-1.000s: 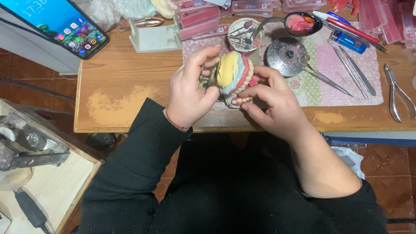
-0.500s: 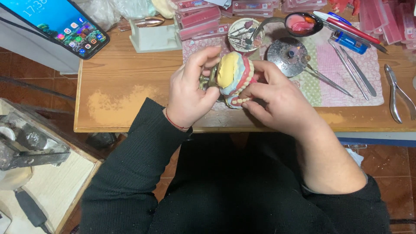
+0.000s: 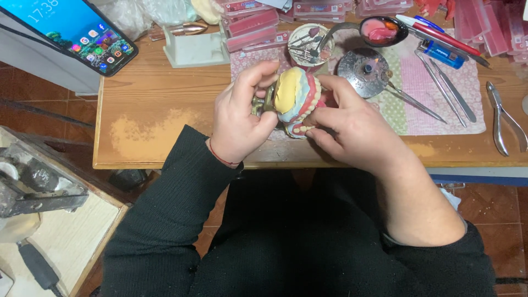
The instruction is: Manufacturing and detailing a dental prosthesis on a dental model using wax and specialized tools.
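One denture model (image 3: 297, 102), two hands: left hand (image 3: 239, 118) & right hand (image 3: 352, 129) both gripping it, just above surface (image 3: 148, 110) edge. Teeth facing right/down, long axis approx. upright in view. One pair of pliers (image 3: 503, 118) far right.

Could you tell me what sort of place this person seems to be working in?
Probably a small dental technician's workbench: both hands hold a denture model with rows of teeth, beside a cup of rotary burs, and metal hand instruments lie on a patterned mat.
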